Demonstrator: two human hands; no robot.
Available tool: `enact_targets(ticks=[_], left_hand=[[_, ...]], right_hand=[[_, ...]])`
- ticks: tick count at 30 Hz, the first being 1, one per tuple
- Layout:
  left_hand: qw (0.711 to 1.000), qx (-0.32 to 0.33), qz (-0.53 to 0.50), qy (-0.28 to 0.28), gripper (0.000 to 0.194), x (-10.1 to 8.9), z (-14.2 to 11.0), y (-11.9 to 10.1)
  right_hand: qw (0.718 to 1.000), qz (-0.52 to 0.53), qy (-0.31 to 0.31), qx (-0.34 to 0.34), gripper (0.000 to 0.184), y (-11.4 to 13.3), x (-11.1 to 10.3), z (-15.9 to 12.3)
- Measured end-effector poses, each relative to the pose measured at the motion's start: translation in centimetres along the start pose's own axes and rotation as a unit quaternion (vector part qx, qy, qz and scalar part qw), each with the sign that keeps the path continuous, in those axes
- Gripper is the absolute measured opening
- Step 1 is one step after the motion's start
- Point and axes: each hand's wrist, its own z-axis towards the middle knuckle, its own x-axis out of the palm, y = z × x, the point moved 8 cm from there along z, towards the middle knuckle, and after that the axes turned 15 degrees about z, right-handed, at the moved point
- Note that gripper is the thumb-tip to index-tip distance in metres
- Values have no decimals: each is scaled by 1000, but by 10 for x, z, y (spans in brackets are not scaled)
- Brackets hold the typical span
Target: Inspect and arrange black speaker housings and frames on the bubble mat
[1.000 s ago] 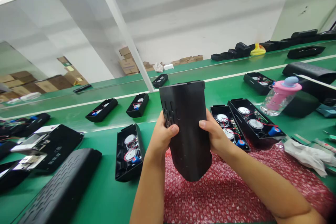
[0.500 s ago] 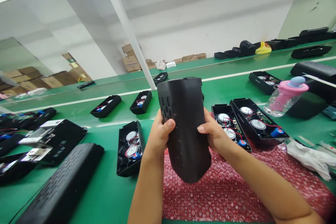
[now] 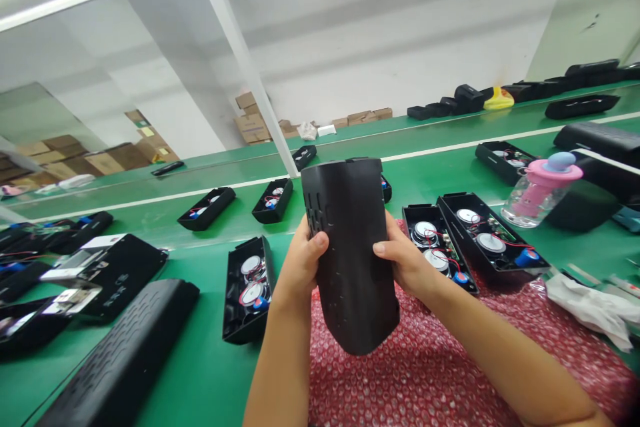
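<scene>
While both hands clasp it from opposite sides, a black casing [image 3: 357, 260] stands nearly upright in the middle of the view, its broad, smooth face turned toward the wearer. The left hand [image 3: 299, 260] grips the left edge, with the thumb laid flat on the face just below a group of raised slots. The right hand [image 3: 407, 260] grips the right edge, its thumb pressing on the face slightly lower than the other. The remaining fingers of both hands are mostly hidden behind the casing, so how they wrap around the back cannot be told. Between the two thumbs lies a wide strip of bare black surface. The casing's top end rises above the hands, and its rounded lower end reaches well below them, in front of a sheet of red bubble wrap [image 3: 400, 373].

Left of the left forearm, an open housing [image 3: 249, 290] with two round white-backed parts sits on the green bench [image 3: 210, 373]. Beyond the right hand, a pair of similar housings [image 3: 493, 233] lie side by side, near a clear bottle [image 3: 537, 197] with a pink lid. A crumpled white tissue [image 3: 583, 300] lies at the wrap's far right edge.
</scene>
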Motion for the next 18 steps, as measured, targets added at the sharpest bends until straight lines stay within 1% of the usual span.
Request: enact_targets(ticks=[3, 6, 9, 11, 12, 14, 16, 18], left_hand=[[1000, -10, 7, -27, 73, -3, -1, 0], [999, -5, 17, -37, 72, -2, -4, -4], [1000, 14, 11, -21, 71, 1, -6, -11], [1000, 16, -2, 1, 70, 3, -7, -14], [1000, 13, -8, 12, 70, 4, -8, -14], [1000, 10, -12, 18, 70, 5, -11, -15], [1000, 16, -1, -6, 72, 3, -13, -17], [999, 21, 16, -33, 73, 2, -15, -19]], right_hand=[[1000, 11, -18, -16, 71, -1, 0, 2], [1000, 14, -11, -10, 73, -2, 0, 3], [999, 4, 40, 17, 76, 2, 7, -1], [997, -12, 77, 20, 80, 7, 15, -6], [996, -27, 87, 17, 81, 9, 19, -9], [995, -60, 81, 7, 83, 12, 22, -12], [996, -66, 56, 1, 81, 12, 19, -14], [998, -45, 42, 0, 79, 12, 14, -15]])
